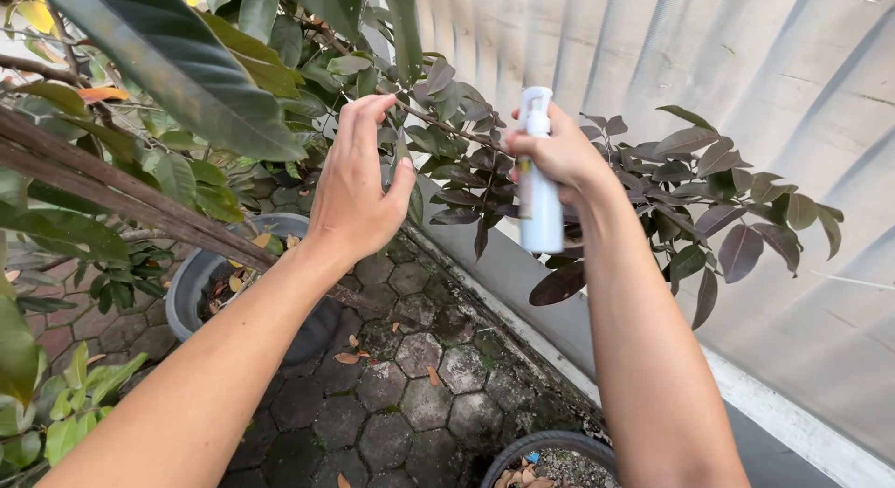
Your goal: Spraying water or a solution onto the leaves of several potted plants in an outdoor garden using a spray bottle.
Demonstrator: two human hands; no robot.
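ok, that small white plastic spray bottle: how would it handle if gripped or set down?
The small white plastic spray bottle is probably light, since the right hand holds it up with an easy wrap. Its smooth cylinder looks a bit slippery. Tall and narrow, it would likely tip easily on the uneven hexagonal paving stones.

the ground point(410, 404) is showing dark six-sided paving stones with moss growing in the gaps. a grey pot point(191, 288) is standing on it at the left, holding soil and dry leaves. another round pot point(550, 441) is sitting at the bottom edge. a few dry leaves point(347, 357) are lying on the stones between them.
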